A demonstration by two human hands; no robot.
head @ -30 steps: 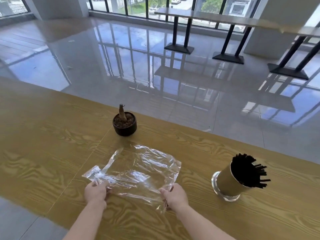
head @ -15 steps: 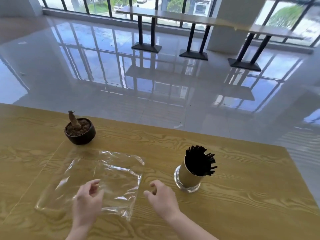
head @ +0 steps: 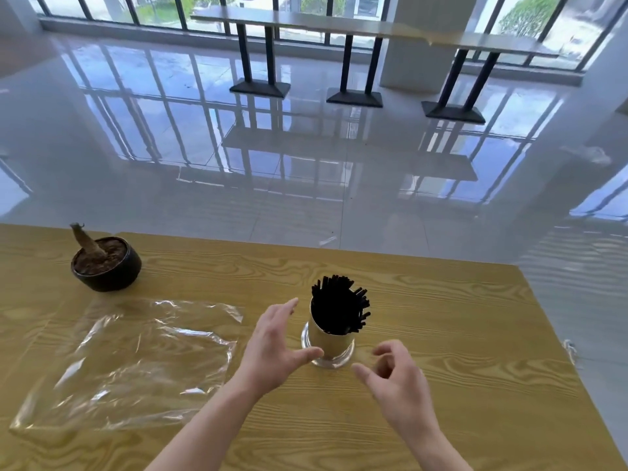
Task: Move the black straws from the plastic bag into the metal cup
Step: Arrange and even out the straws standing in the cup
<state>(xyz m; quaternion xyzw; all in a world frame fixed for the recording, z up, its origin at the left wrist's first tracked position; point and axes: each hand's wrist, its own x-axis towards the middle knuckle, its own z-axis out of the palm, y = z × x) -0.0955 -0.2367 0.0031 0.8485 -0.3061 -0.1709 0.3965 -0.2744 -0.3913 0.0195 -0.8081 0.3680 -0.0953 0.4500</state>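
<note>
My left hand (head: 272, 348) and right hand (head: 397, 382), both loose and empty, have left the bag (head: 136, 362), flat at left, to flank the cup (head: 331, 341); the straws (head: 339, 307) stand inside it, so the transfer looks done.

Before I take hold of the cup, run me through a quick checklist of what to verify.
1. Black straws in the metal cup: ok, the bundle stands in it.
2. Plastic bag empty: ok, it lies flat with no straws visible inside.
3. Cup upright on the table: ok.
4. Left hand and right hand free: ok, both open beside the cup.
5. Straws seated to the bottom: cannot tell, the cup wall hides them.
</note>
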